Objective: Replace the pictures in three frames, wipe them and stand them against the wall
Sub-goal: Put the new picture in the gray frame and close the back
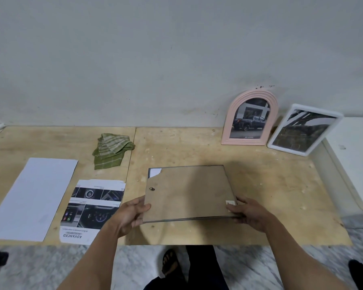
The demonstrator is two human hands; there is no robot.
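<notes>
The left hand [132,213] grips the near left corner of a rectangular frame [189,192], thumb on top of its brown backing board and fingers underneath. The right hand [246,214] grips the near right corner in the same way, thumb resting on the board beside a small pale tag. The frame sits face down in the lower centre of the picture, its near edge lifted slightly above the plywood board [260,185] that covers the floor; whether its far edge touches the wood cannot be told. The backing is chipped at the far left corner, exposing a white patch, and a small dark hanger shows near its left edge.

In the right of the picture, a pink arched frame [250,118] with a photo of a dark pickup stands against the wall [155,49]. Just beside it, further right, a white rectangular frame [304,130] leans tilted.

Left of centre, a crumpled green striped cloth [111,149] lies on the wood. Below it lies a printed car brochure page [92,208], and at the far left a blank white sheet [32,197].
</notes>
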